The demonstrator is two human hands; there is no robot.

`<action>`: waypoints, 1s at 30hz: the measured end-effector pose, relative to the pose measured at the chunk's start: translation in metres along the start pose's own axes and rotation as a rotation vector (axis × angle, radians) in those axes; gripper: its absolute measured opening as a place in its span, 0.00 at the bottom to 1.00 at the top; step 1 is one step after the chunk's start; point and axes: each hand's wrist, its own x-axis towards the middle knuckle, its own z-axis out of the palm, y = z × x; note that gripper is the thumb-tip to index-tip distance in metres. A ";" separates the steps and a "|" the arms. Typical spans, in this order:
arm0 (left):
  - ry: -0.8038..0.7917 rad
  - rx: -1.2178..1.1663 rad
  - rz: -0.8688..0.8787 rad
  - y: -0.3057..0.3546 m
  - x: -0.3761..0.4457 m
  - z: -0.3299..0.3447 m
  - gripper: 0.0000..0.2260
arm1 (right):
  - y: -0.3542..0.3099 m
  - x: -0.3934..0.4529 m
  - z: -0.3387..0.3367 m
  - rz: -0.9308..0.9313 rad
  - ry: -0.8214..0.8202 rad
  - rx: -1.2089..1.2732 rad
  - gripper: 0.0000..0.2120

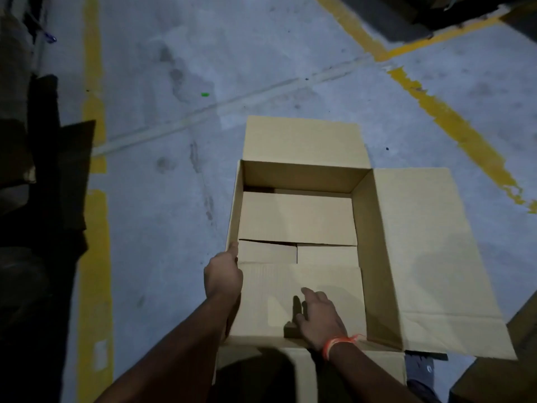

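Note:
A large brown cardboard box (363, 228) stands open on the concrete floor in front of me. Its far flap (302, 141) and right flap (427, 251) lie spread outward. Inside, the bottom flaps (296, 218) are folded down, and a near flap (302, 286) lies over them. My left hand (222, 274) grips the box's left wall at its top edge, fingers curled over it. My right hand (318, 318), with an orange thread at the wrist, presses on the near flap with fingers spread.
Yellow painted lines (94, 257) run along the grey floor at left and at the upper right. Dark stacked material (43, 184) fills the left edge. Another cardboard piece (494, 376) sits at the lower right. A small green scrap (205, 94) lies on the floor.

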 end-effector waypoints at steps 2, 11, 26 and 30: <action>0.014 -0.118 0.005 0.002 -0.007 -0.022 0.28 | -0.013 -0.008 -0.006 -0.049 0.007 0.005 0.32; 0.169 -0.236 0.110 0.009 -0.093 -0.159 0.28 | -0.105 -0.070 -0.065 -0.379 0.108 -0.064 0.32; 0.301 -0.538 -0.003 -0.079 -0.191 -0.234 0.31 | -0.207 -0.170 -0.028 -0.441 -0.108 -0.677 0.24; 0.324 -0.585 -0.019 -0.082 -0.184 -0.238 0.29 | -0.215 -0.183 -0.021 -0.439 -0.210 -0.733 0.24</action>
